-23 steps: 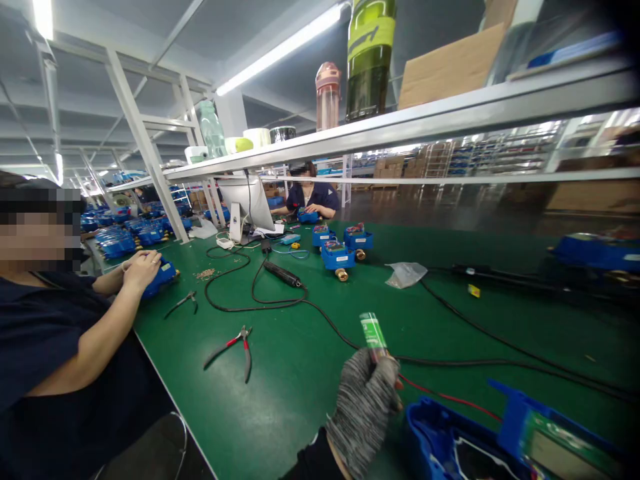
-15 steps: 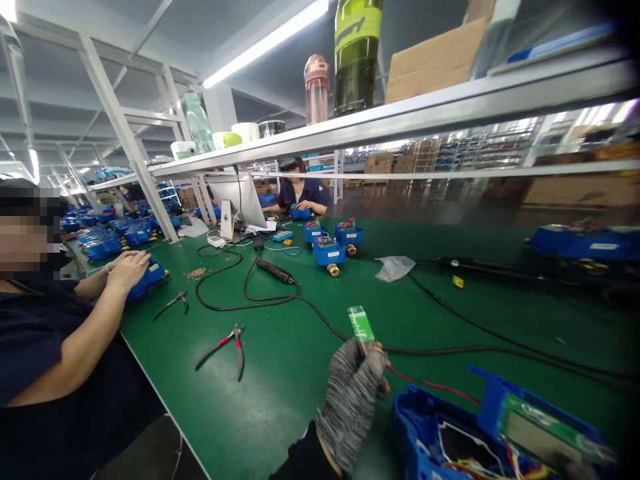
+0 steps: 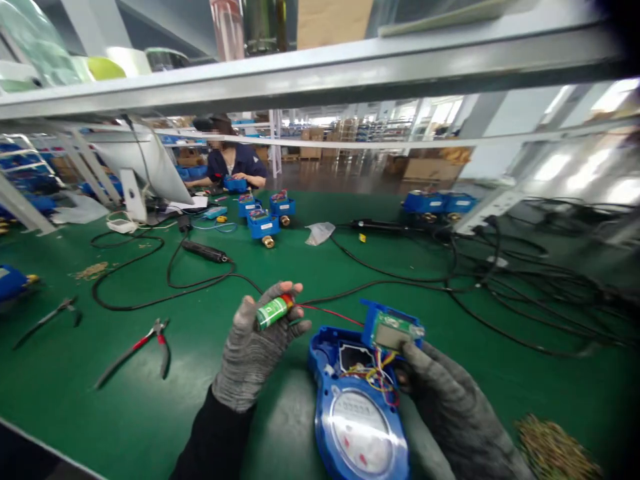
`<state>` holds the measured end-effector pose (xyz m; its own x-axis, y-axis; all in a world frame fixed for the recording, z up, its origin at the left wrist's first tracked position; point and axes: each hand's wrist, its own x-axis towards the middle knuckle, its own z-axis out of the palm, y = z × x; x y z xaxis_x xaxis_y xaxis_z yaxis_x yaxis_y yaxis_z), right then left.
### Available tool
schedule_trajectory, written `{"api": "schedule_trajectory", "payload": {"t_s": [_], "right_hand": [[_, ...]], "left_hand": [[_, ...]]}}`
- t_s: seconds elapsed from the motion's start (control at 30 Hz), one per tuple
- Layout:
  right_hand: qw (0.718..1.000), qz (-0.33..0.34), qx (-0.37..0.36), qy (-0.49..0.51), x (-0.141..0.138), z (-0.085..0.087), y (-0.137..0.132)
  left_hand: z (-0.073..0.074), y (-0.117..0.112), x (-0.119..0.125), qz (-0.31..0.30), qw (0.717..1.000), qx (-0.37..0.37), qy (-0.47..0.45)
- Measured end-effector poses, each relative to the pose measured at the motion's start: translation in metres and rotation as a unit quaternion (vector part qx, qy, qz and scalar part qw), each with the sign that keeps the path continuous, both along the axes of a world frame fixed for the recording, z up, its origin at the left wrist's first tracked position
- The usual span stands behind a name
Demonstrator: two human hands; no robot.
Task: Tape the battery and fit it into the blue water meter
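Observation:
My left hand [image 3: 255, 347], in a grey knitted glove with bare fingertips, holds a green cylindrical battery [image 3: 274, 312] across its curled fingers. A red wire [image 3: 333, 312] runs from the battery to the blue water meter [image 3: 353, 427], which lies face up on the green table. My right hand [image 3: 445, 393], gloved too, grips the lower right corner of a blue cover with a green circuit board and grey display [image 3: 391, 331], tilted up above the meter's open compartment. Yellow, white and red wires [image 3: 377, 377] hang between board and compartment. Part of the right fingers is hidden behind the cover.
Red-handled cutters [image 3: 145, 343] and other pliers [image 3: 50, 320] lie at left. Black cables [image 3: 400, 283] cross the table and tangle at right. Three blue meters [image 3: 263, 225] stand ahead. A pile of small bits [image 3: 555, 447] lies front right. A white shelf [image 3: 300, 80] hangs overhead; a co-worker [image 3: 230, 160] sits opposite.
The view has swung right, bringing the meter, its cover and my right hand into clear sight. My left hand has turned, so the battery now lies crosswise on the fingers.

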<state>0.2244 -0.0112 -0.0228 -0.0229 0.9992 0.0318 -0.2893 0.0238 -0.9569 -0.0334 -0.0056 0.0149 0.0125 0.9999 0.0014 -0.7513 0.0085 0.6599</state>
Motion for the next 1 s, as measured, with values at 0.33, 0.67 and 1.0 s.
{"api": "schedule_trajectory", "payload": {"t_s": [0.33, 0.67, 1.0], "right_hand": [[0.997, 0.037, -0.049, 0.049, -0.006, 0.015, -0.006], [0.999, 0.034, 0.029, -0.013, -0.004, 0.008, -0.002], [0.997, 0.036, 0.056, -0.032, -0.006, 0.016, -0.003]], "left_hand": [[-0.017, 0.001, 0.001, 0.028, 0.968, 0.04, 0.246], [-0.019, -0.002, 0.009, 0.13, 0.933, 0.155, 0.298], [-0.018, -0.005, 0.02, 0.181, 0.935, 0.172, 0.252]]}}
